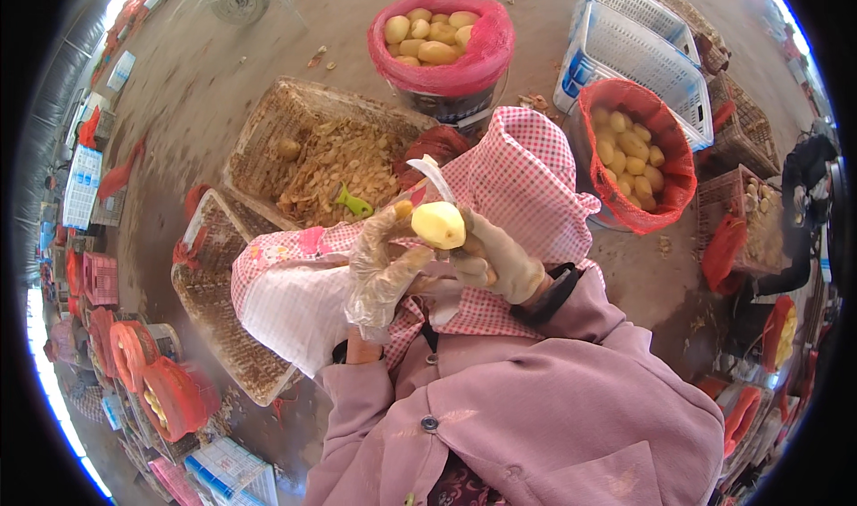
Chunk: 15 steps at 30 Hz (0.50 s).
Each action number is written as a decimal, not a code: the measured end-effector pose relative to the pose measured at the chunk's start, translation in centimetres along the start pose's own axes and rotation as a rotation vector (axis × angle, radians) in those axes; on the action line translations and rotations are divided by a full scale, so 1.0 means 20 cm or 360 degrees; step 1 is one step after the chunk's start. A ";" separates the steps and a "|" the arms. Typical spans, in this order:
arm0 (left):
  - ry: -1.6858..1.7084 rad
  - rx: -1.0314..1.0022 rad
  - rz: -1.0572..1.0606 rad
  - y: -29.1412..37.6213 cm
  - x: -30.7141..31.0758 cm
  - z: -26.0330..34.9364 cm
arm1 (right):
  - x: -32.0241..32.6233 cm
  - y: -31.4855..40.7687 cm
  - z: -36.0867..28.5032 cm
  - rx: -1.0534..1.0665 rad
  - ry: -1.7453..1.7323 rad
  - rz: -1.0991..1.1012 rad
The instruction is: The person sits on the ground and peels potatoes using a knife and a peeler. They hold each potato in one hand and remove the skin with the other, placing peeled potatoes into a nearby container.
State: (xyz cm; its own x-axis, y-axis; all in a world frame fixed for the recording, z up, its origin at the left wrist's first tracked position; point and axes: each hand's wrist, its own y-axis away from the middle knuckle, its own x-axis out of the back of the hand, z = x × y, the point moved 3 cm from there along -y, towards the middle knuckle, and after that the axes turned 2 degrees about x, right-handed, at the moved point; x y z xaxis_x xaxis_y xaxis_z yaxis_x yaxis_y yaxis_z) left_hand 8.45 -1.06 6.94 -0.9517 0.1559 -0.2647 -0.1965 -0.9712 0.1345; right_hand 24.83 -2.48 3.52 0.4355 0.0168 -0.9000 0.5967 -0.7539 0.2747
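A peeled potato (438,225) sits between my two gloved hands, above my lap. My left hand (383,265), in a clear plastic glove over another glove, grips it from the left with fingers and thumb. On its right side, my right hand (499,258), in a pale glove, is curled against it. A curved pale blade (435,177) sticks up from my right fingers, just behind the potato; its handle is hidden. A pink checked apron (515,178) covers my knees. A green-handled peeler (353,202) lies on peelings (335,164) in a dirty crate (258,151) before me.
A bucket lined with pink mesh (499,44) holds peeled potatoes ahead. One with red mesh (681,185) stands to the right, beside white plastic crates (643,64). Another dirty crate (227,332) is at my left. A person in dark clothing (800,198) is far right.
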 end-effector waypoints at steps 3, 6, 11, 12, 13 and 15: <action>0.0012 0.0021 -0.0131 -0.01 0.00 -0.02 | 0.02 -0.02 0.05 -0.0109 -0.0015 -0.0028; 0.0302 0.0246 -0.0187 0.01 -0.02 0.00 | 0.06 -0.04 0.09 -0.0187 0.0070 0.0050; 0.0360 0.0310 -0.0146 0.01 0.02 -0.06 | 0.03 -0.03 0.09 -0.0186 0.0187 0.0157; 0.0384 0.0357 -0.0125 0.01 0.02 -0.07 | 0.02 -0.03 0.09 -0.0172 0.0227 0.0200; 0.0422 0.0353 -0.0107 0.02 0.02 -0.08 | 0.01 -0.02 0.08 -0.0149 0.0300 0.0228; 0.0497 0.0343 -0.0072 0.02 0.00 -0.10 | -0.01 -0.02 0.06 -0.0102 0.0446 0.0282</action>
State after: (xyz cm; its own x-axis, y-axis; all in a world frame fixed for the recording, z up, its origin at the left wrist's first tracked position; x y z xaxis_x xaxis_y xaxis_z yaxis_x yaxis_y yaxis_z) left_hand 8.79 -1.87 5.04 -0.8297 0.1029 -0.5487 -0.3133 -0.8993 0.3051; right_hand 23.76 -2.93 3.12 0.6995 0.0756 -0.7106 0.5321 -0.7188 0.4474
